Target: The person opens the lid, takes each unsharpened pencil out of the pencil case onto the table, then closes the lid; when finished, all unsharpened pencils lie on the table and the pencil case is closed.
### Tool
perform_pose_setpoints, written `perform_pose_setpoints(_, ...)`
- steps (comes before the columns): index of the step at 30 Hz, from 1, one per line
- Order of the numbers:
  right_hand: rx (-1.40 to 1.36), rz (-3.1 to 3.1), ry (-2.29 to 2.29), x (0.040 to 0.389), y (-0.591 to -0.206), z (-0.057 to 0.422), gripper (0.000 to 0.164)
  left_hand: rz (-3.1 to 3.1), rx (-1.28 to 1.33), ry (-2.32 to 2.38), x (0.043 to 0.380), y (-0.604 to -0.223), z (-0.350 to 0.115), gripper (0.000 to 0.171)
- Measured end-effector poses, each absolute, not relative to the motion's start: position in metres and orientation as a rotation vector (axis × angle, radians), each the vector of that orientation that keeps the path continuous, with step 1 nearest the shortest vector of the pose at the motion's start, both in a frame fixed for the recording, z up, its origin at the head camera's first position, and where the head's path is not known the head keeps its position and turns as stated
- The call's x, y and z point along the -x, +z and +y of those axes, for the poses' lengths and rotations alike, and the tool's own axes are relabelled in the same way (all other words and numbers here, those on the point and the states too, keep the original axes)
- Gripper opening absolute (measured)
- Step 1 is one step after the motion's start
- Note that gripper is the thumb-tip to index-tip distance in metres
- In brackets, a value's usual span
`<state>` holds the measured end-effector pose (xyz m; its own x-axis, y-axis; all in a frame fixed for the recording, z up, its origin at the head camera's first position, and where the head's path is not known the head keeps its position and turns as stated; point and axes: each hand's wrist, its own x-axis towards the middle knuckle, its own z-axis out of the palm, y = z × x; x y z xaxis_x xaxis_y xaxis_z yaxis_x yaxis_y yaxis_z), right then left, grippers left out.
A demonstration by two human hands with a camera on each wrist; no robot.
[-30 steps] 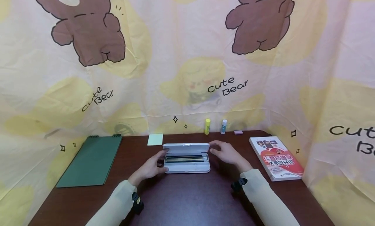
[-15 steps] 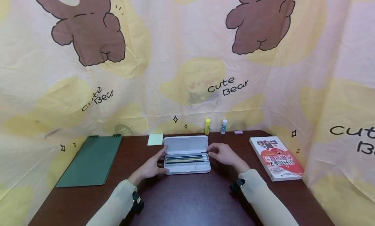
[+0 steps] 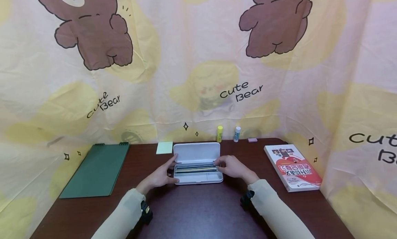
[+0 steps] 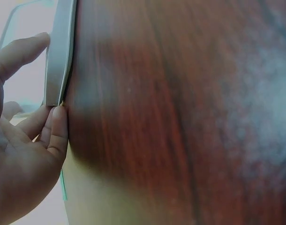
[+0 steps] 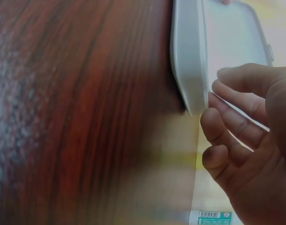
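In the head view, a white pencil case (image 3: 193,178) lies in the middle of the table, its lid (image 3: 196,153) tilted up at the back. Several pencils (image 3: 195,169) lie side by side in its rear compartment. My left hand (image 3: 159,175) grips the case's left end, thumb near the front corner and fingers further back; the left wrist view shows fingertips against the wall of the case (image 4: 60,56). My right hand (image 3: 234,167) is at the right end, fingertips over the pencil ends. In the right wrist view, thumb and forefinger nearly meet above the rim; anything between them is hidden.
A green spiral pad (image 3: 96,170) lies left, with pale green sticky notes (image 3: 164,147) behind the case. At the back stand a yellow glue stick (image 3: 219,134) and a white-capped glue stick (image 3: 237,134), beside a purple eraser (image 3: 252,140). A book (image 3: 291,168) lies right.
The lid has swung further back from its earlier steeper angle. My right hand has left the lid's right edge and moved left and inward over the pencil ends. The left hand stays in place.
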<state>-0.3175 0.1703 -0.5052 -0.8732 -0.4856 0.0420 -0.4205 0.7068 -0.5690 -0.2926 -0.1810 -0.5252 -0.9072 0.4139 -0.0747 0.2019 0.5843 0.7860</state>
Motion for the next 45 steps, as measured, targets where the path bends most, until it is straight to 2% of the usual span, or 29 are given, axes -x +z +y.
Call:
perform_pose_setpoints(34, 0.862, 2.835, -0.674, 0.318, -0.504, 0.162, 0.010, 2.558, -0.480, 1.266, 0.292, -0.526, -0.180, 0.102)
perform_pose_setpoints(45, 0.817, 2.859, -0.731, 0.320, -0.497, 0.177, 0.008, 2.554, -0.487, 1.261, 0.292, -0.526, -0.181, 0.104)
